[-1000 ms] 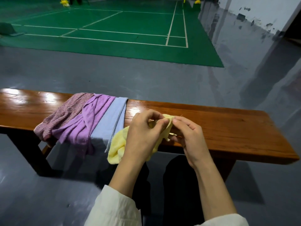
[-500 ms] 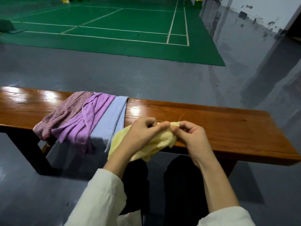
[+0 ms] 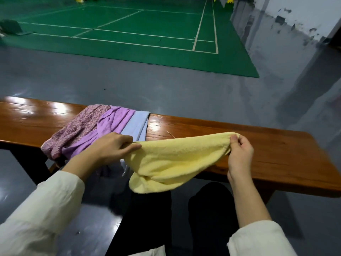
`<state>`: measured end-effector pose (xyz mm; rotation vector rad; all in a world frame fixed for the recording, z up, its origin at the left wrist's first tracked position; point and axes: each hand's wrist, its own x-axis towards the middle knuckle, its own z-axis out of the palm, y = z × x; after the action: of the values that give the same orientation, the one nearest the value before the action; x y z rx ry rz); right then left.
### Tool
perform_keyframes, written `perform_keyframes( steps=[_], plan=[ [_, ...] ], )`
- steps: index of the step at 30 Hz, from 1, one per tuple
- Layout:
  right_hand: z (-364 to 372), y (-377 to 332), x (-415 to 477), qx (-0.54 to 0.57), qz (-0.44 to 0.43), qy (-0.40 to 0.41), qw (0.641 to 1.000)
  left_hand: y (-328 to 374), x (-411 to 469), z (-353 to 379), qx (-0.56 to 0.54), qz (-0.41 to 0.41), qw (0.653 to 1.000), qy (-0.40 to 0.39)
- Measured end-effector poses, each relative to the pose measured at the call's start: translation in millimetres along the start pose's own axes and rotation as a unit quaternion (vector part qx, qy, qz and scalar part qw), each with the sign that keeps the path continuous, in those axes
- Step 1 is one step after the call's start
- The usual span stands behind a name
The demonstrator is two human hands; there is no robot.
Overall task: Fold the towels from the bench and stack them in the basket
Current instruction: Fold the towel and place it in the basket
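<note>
Yellow towel (image 3: 177, 159) stretched between gripping left hand (image 3: 112, 146) and right hand (image 3: 239, 154); three towels (image 3: 103, 130) drape the worktop (image 3: 276, 150) beside.

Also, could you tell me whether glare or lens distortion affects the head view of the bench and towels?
Head view: bright glare patches on the bench, at its left end and beside the blue towel; wide-angle distortion slants the wall at right; the yellow towel, left hand and right hand look sharp.

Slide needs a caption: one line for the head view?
Left hand and right hand hold a yellow towel stretched at the wooden bench.
</note>
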<state>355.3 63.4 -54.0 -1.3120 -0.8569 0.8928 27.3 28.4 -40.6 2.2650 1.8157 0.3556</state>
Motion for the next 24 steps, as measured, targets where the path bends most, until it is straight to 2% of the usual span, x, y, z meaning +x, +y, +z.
perform_keyframes(
  steps=[3,7,10,13,18,24],
  plan=[
    [0.0,8.7,1.1,-0.024,-0.014,0.008,1.000,-6.6,3.3,-1.3,0.066,0.029,0.997,0.005],
    [1.6,11.8,5.7,-0.039,-0.017,0.023,0.999,-14.8,13.2,-2.6,0.126,0.068,0.986,0.089],
    [2.2,9.4,11.1,-0.048,-0.036,0.028,0.998,-13.3,15.4,-11.6,0.129,0.071,0.975,0.165],
    [6.8,-0.2,16.0,-0.050,-0.048,0.028,0.997,-10.5,20.4,-18.5,0.131,0.032,0.969,0.207],
    [12.6,-31.4,25.8,-0.046,-0.079,0.031,0.995,1.5,29.8,-47.8,0.155,0.046,0.964,0.210],
    [17.7,-90.2,34.8,-0.032,-0.118,0.049,0.991,34.3,37.1,-104.7,0.122,0.025,0.950,0.287]
  ],
)
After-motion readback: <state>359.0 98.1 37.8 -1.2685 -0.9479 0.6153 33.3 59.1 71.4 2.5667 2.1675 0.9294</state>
